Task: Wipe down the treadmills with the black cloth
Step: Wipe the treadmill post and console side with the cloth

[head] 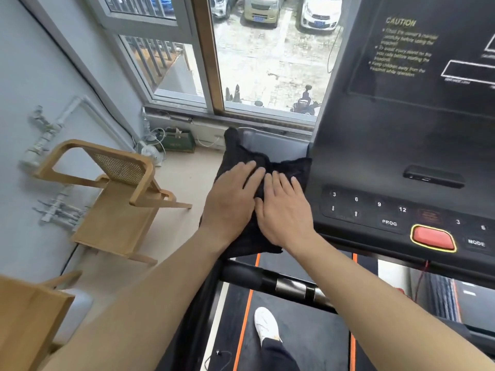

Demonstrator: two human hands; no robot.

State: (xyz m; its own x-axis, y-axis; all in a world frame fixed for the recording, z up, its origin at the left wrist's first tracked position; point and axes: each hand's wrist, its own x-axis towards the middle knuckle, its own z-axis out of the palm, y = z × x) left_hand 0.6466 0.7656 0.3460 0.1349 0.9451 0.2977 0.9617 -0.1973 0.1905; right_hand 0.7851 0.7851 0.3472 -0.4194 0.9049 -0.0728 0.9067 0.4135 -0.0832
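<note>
- The black cloth (292, 166) lies bunched just left of the treadmill console (401, 145), draped over the near part of the console's grey side tray (276, 143). One corner of the cloth stands up at the tray's far left edge.
- Two hands press on the one cloth. The left hand (230, 196) and right hand (284, 212) lie side by side, touching at the thumbs. Each grip is wide, with fingers straight and flat on the fabric and nothing pinched.
- The tray holds the cloth. Its far part shows grey plastic beyond the cloth.
- On the console's lower panel, right of the hands, one row of keys reads 3, 6, 9, 12, with two arrow keys beneath and a PROG key beside them. One red stop button (432, 238) with a yellow rim sits further right, next to a MODE key.
- Below the console runs one black handlebar (267, 279), and under it is the belt (302, 330) with orange stripes, where one white shoe (266, 325) stands.
- Left of the console, on the floor, stands one wooden chair (117, 199) with a woven back.
- Beyond the console, a window (267, 62) shows three parked cars.
</note>
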